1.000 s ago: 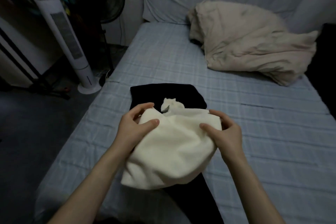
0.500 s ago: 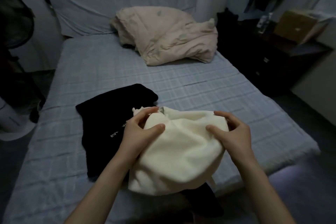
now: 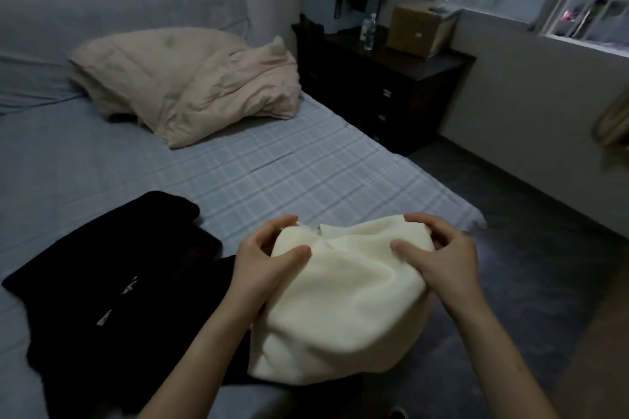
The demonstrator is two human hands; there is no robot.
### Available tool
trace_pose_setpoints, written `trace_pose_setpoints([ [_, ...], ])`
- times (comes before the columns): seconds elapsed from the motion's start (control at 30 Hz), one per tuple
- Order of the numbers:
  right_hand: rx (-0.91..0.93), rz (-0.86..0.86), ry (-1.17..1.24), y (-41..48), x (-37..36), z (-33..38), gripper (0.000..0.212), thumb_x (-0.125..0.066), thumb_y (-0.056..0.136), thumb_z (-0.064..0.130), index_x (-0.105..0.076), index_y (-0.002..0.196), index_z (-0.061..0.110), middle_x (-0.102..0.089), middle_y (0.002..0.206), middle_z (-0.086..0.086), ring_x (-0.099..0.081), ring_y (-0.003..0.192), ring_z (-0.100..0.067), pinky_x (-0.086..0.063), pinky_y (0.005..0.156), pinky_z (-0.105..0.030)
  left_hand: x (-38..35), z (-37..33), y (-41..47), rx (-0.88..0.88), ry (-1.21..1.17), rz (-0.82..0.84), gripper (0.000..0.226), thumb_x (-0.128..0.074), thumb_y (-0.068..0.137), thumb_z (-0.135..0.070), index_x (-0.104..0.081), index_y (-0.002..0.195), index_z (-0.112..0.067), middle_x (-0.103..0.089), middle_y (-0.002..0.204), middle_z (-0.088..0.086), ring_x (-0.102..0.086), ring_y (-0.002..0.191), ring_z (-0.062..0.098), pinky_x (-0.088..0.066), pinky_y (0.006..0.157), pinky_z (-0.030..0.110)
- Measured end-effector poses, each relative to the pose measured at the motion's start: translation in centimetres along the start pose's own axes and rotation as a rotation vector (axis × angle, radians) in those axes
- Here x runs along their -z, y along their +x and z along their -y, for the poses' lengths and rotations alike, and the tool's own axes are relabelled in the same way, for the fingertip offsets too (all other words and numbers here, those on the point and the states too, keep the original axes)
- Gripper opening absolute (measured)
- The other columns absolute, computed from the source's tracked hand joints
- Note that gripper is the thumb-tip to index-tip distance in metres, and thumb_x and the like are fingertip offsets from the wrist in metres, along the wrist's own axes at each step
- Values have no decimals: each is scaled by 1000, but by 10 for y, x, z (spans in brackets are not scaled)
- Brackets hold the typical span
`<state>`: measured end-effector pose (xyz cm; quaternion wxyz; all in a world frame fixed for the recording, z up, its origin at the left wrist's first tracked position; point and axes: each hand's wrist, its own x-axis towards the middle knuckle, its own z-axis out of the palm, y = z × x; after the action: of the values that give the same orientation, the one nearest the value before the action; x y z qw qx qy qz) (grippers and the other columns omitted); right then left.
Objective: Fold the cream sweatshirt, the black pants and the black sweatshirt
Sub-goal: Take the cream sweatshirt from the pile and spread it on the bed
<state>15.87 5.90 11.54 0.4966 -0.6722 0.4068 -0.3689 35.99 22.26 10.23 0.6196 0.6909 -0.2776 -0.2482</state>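
Cream sweatshirt [image 3: 340, 309]: I am watching it hang as a bunched bundle, lifted off the bed, its lower bulge sagging over the near corner.
Left hand [image 3: 262, 262]: it is gripping the bundle's upper left edge, thumb on top, fingers curled behind.
Right hand [image 3: 442, 255]: it is gripping the upper right edge the same way.
Slip risk: I am judging that only the top is being pinched, so the loose lower mass could unroll and drop toward the floor [image 3: 510, 248].
Fold risk: with sleeves and hem buried in the bundle, I am expecting a crooked fold unless it is laid flat first.
Black clothes [image 3: 112, 282]: they are lying spread on the bed just left of the bundle. I cannot tell pants from sweatshirt in this dimness, so a stray grab could snag both.
Bed [image 3: 306, 180]: free sheet is showing beyond the hands, but the edge is running close on the right.
Duvet [image 3: 190, 85]: it is sitting heaped well away, at the far end.
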Motion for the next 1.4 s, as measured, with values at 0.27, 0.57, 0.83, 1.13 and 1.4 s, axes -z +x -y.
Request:
trace_pose_setpoints([
  [0.27,-19,40,-77,106,102,-49,41,-85,67,6,-74,99,28,-70,97,16,-63,89,-4,-49,71,-17,-144,3,48,62,31,-46,44,-81,72,-6,-72,108,-30,-73,102,-21,-67,96,-3,-51,78,12],
  [0.57,13,200,-126,217,128,-70,41,-85,66,7,-73,99,30,-68,93,12,-57,76,2,-45,65,-7,-214,4,93,130,31,-202,45,-82,66,-18,-72,107,-34,-72,105,-18,-68,97,0,-52,79,18],
  [0.83,71,348,-124,316,66,-68,42,-84,66,3,-74,101,25,-69,95,14,-59,74,4,-46,63,-7,-208,16,176,135,17,-359,54,-83,62,-20,-69,113,-31,-73,105,-11,-67,91,-2,-49,70,9],
  [1.13,200,398,-95,441,-30,-22,39,-84,69,9,-73,102,26,-69,97,16,-61,82,-1,-49,67,-10,-164,-10,295,38,30,-500,49,-83,73,-13,-67,114,-32,-69,110,-13,-64,99,-3,-49,80,12],
  [1.4,224,455,-82,497,-74,-52,34,-85,69,11,-72,98,22,-67,91,13,-54,73,-4,-45,63,-13,-166,16,332,73,28,-609,49,-84,72,-14,-66,115,-31,-67,112,-14,-62,101,-1,-51,84,16],
])
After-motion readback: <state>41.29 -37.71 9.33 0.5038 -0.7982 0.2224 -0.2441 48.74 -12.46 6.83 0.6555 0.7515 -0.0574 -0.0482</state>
